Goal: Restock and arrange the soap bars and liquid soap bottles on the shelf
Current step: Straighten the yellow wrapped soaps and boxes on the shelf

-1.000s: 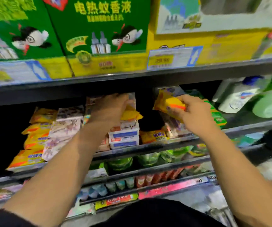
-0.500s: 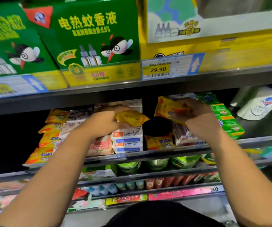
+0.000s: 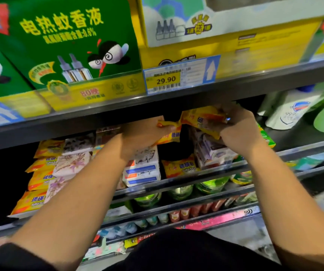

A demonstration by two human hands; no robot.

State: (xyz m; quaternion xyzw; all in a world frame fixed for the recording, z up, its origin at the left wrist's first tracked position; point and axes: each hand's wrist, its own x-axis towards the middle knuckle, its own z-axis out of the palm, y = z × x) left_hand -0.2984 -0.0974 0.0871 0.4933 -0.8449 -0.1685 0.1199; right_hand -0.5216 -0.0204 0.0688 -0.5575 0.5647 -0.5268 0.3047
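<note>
My left hand [image 3: 141, 133] grips a yellow soap packet [image 3: 169, 133] above a stack of white boxed soap bars [image 3: 143, 169]. Close beside it, my right hand [image 3: 239, 132] holds a second yellow soap packet [image 3: 202, 120] just under the upper shelf edge. The two packets nearly touch. Below them a yellow packet [image 3: 178, 166] stands at the shelf front, beside pale purple boxed soaps [image 3: 212, 151]. A white liquid soap bottle [image 3: 288, 110] lies at the right.
More yellow packets [image 3: 38, 178] and floral soap boxes [image 3: 73, 163] fill the shelf's left. Green soap boxes [image 3: 266, 135] sit right of my right hand. The upper shelf [image 3: 98, 118] carries mosquito liquid boxes [image 3: 65, 45] and a 29.90 price tag [image 3: 178, 77]. Lower shelves hold green bottles [image 3: 212, 184].
Both hands have risen and drawn together with their yellow packets, which now sit close under the upper shelf. The view has moved nearer to the shelf.
</note>
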